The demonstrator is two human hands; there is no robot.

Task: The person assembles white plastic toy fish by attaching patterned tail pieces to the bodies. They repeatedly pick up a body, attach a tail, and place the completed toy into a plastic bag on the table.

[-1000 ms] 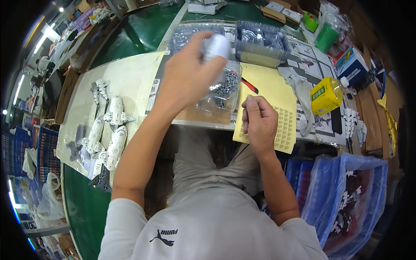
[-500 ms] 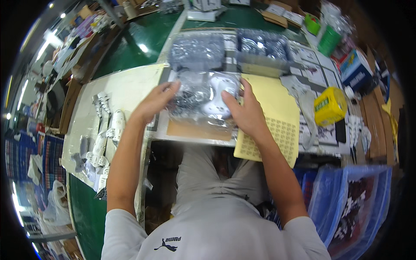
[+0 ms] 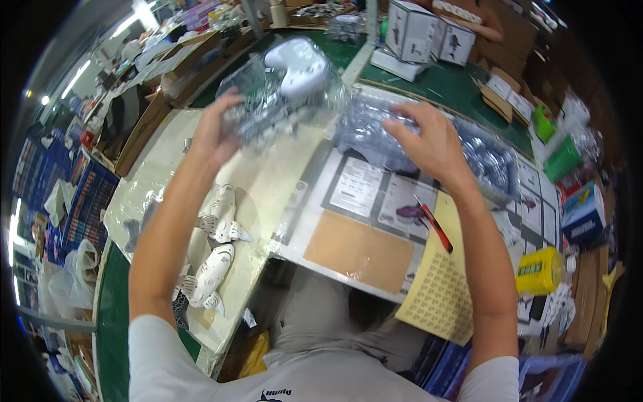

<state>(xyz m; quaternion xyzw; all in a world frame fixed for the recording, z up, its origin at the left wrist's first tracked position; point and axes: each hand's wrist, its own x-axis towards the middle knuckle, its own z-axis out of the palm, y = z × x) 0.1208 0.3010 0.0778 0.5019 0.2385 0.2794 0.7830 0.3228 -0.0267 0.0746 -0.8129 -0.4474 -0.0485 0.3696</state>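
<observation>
The left hand [image 3: 218, 137] grips a blurred clear tray [image 3: 249, 107] with a white controller [image 3: 307, 75]. The right hand [image 3: 429, 139], fingers parted, is at clear packs [image 3: 368, 130]. A red knife [image 3: 439, 232] lies partly on a yellow sheet [image 3: 429, 295].

I have room at 5 o'clock, over the brown sheet [image 3: 360, 246] | red cutter [image 3: 439, 231] lies low at 3 | right hand [image 3: 430, 139] and clear trays [image 3: 370, 132] bar 1 | clear package [image 3: 284, 100] held up in left hand [image 3: 213, 132] fills 11 | white toy bodies [image 3: 214, 275] crowd 8 | yellow bottle [image 3: 538, 271] obstructs 4
</observation>
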